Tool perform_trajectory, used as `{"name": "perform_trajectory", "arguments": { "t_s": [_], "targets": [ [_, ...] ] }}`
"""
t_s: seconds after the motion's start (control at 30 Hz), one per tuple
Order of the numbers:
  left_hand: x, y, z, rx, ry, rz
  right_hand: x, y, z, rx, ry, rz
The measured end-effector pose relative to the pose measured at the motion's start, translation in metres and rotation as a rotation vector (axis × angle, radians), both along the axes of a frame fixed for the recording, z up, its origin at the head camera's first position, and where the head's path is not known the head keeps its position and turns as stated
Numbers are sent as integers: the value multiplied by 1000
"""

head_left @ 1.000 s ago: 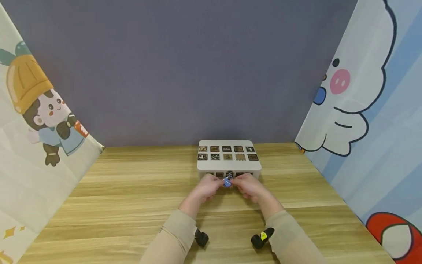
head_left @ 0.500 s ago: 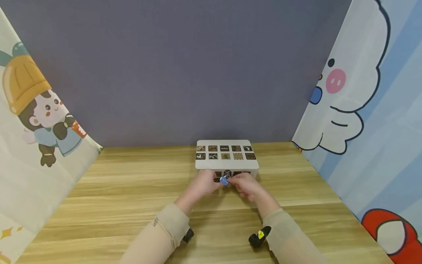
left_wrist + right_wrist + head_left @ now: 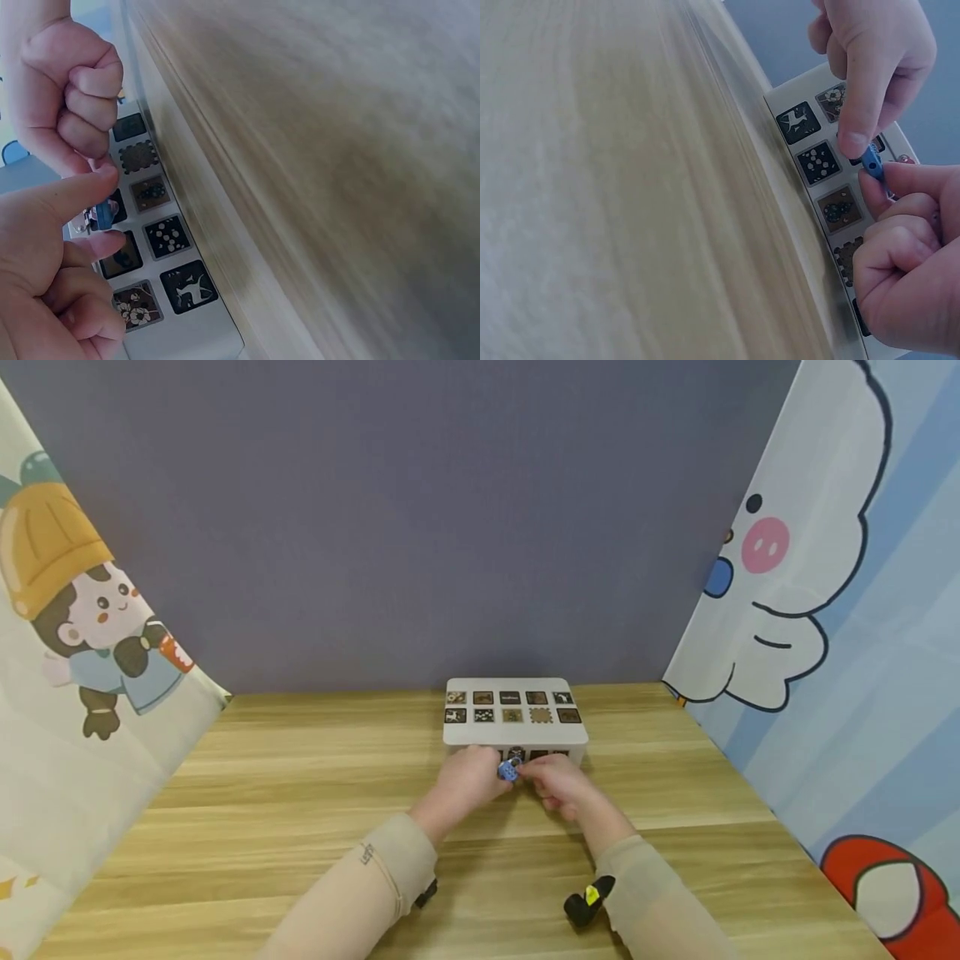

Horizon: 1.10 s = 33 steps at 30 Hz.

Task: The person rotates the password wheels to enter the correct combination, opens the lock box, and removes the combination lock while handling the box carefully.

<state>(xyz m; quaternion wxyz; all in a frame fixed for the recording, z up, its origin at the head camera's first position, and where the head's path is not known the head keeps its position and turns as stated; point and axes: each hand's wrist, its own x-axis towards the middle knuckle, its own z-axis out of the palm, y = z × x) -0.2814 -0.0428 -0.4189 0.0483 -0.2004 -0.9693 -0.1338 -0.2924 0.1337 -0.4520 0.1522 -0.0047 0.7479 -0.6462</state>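
A small blue padlock (image 3: 508, 769) is at the metal clasp on the front of a white box (image 3: 516, 732) decorated with small square pictures. In the head view my left hand (image 3: 467, 781) comes from the left, its thumb and index finger on either side of the padlock (image 3: 103, 215), as the left wrist view shows. From the right, my right hand (image 3: 558, 782) pinches at the padlock's edge with thumb and index fingertip. Its other fingers are curled in the right wrist view. Fingertips hide part of the padlock and clasp; whether a key is there I cannot tell.
The box stands on a wood-grain table (image 3: 300, 810), close to a grey back panel (image 3: 450, 527). Cartoon-printed cloths hang at the left (image 3: 45, 777) and right (image 3: 915, 693). Black wrist cameras sit at both sleeves.
My left hand has turned and shifted up against the box front, its fingers closing about the padlock. The padlock has tilted slightly. My right hand has stayed nearly in place.
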Motion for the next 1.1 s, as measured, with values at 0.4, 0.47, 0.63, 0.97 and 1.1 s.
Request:
{"name": "perform_trajectory", "arguments": {
  "t_s": [0.4,0.47,0.63,0.97,1.1],
  "targets": [
    [0,2,-3,13,34,-16,2,1,-1,-26,7,1],
    [1,2,-3,10,38,-17,2,1,-2,-28,8,0],
    [3,3,-3,21,32,-25,3,0,-1,-19,3,-7],
    [3,3,-3,62,2,-32,4,-1,1,-29,-9,-25],
    [3,2,-2,66,-25,-32,4,-2,0,-36,-4,-26]
  ]
}}
